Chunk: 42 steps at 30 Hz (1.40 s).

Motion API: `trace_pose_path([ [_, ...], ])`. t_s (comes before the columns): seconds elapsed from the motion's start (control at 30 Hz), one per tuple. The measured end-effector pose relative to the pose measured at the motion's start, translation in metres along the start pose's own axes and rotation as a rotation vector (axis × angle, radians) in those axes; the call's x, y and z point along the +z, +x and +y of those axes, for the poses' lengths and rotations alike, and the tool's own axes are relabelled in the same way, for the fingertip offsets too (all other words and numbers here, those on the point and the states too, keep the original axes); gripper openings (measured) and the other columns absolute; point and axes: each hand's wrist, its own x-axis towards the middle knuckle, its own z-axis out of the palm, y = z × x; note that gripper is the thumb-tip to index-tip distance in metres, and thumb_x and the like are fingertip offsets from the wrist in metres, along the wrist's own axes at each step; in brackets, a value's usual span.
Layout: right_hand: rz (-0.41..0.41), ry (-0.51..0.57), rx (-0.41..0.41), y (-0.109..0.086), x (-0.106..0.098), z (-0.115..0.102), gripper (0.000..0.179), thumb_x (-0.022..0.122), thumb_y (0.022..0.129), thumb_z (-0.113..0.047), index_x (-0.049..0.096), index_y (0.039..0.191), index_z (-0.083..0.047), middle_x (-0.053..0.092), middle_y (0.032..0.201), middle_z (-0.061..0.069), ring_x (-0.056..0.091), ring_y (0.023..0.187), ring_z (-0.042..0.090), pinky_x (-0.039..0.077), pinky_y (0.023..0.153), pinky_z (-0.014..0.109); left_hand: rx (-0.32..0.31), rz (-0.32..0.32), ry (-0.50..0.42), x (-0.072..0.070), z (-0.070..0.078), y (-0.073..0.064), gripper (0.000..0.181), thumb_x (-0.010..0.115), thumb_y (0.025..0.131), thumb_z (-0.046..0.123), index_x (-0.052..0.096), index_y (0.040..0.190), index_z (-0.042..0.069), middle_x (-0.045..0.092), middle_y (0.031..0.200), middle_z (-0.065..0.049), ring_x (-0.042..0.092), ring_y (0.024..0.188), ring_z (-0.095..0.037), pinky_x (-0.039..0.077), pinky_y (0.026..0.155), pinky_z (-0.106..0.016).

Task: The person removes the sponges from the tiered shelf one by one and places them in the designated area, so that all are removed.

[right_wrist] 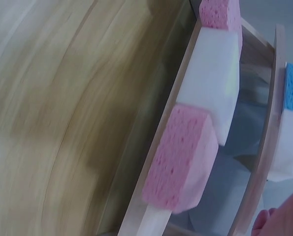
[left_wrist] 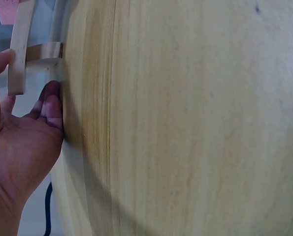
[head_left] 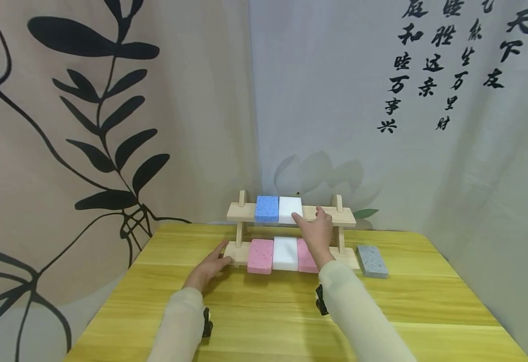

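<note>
A two-tier wooden rack (head_left: 346, 216) stands at the back of the table. On its upper board a blue sponge (head_left: 266, 208) sits beside a white sponge (head_left: 289, 208). The lower board carries a pink sponge (head_left: 260, 256), another white sponge (head_left: 285, 253) and a second pink sponge (right_wrist: 176, 157), partly hidden by my right arm in the head view. My left hand (head_left: 209, 266) grips the left end of the lower board, thumb in front. At the upper board, my right hand (head_left: 316, 234) has its thumb at the upper white sponge's right corner, fingers spread apart and holding nothing.
A grey sponge (head_left: 372, 261) lies on the wooden table (head_left: 264, 322) just right of the rack. Behind hangs a curtain (head_left: 200, 125) with plant prints and black characters. A black cord (left_wrist: 48, 209) shows past the table edge in the left wrist view.
</note>
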Motion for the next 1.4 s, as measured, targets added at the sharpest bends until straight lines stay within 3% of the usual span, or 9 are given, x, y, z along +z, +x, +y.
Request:
trace_pose_path([
  [0.47,0.017,-0.006,0.023,-0.002,0.027,-0.013,0.099,0.075,0.080,-0.056,0.033,0.152,-0.002,0.038,0.143,0.024,0.041,0.128,0.039,0.036,0.106,0.053,0.013,0.014,-0.017,0.000,0.001,-0.001,0.080,0.060,0.091,0.023,0.020,0.160,0.019,0.034,0.149,-0.032,0.041,0.131,-0.042,0.032,0.108,-0.058],
  [0.9,0.053,-0.006,0.054,0.001,0.048,-0.013,0.103,0.080,0.074,-0.055,0.035,0.149,0.000,0.043,0.136,0.024,0.043,0.121,0.037,0.040,0.100,0.052,0.014,-0.011,0.011,-0.001,0.001,-0.002,0.079,0.058,0.092,0.026,0.017,0.160,0.018,0.026,0.153,-0.034,0.031,0.138,-0.046,0.030,0.108,-0.060],
  [1.27,0.072,-0.003,0.068,0.006,0.050,-0.004,0.087,0.079,0.076,-0.047,0.044,0.139,0.002,0.048,0.123,0.020,0.046,0.109,0.034,0.042,0.092,0.051,0.007,0.013,-0.026,0.003,-0.001,-0.002,0.078,0.061,0.092,0.021,0.021,0.159,0.019,0.031,0.151,-0.033,0.038,0.135,-0.044,0.035,0.105,-0.059],
  [1.4,0.075,-0.009,0.071,0.008,0.050,-0.005,0.092,0.078,0.075,-0.052,0.043,0.141,0.003,0.048,0.124,0.022,0.047,0.111,0.035,0.042,0.094,0.052,0.004,0.019,-0.027,0.002,0.000,-0.002,0.079,0.062,0.092,0.021,0.022,0.159,0.020,0.031,0.151,-0.032,0.039,0.134,-0.044,0.036,0.104,-0.060],
])
